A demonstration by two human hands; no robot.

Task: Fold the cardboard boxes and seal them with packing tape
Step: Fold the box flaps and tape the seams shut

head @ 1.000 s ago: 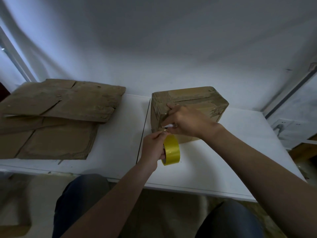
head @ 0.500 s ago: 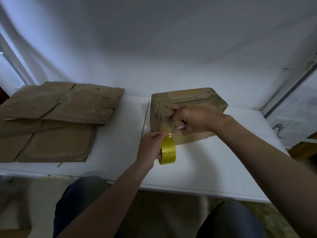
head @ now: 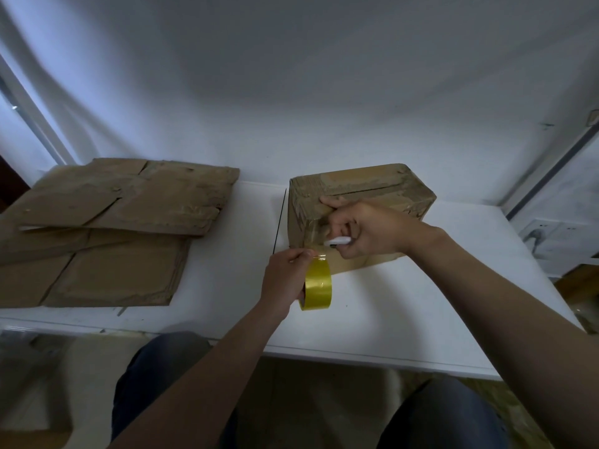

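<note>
Flat cardboard [head: 113, 228] is lying on the table's [head: 405, 306] left side. Your left hand [head: 285, 277] is gripping the tape roll [head: 319, 286], stretching a strip onto the folded box [head: 366, 186]. Your right hand [head: 366, 226] is bracing the box's edge and clutching a white cutter [head: 337, 242]. You're sealing it, and the next move is probably cutting the strip.

Reaching forward close together, the left hand [head: 287, 277] grips a tape roll [head: 318, 286] while the right hand [head: 366, 228] curls round a small white tool [head: 337, 241], forefinger stretched out.

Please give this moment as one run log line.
box: folded | left hand: holds tape roll | right hand: holds white tool, finger on box
</note>
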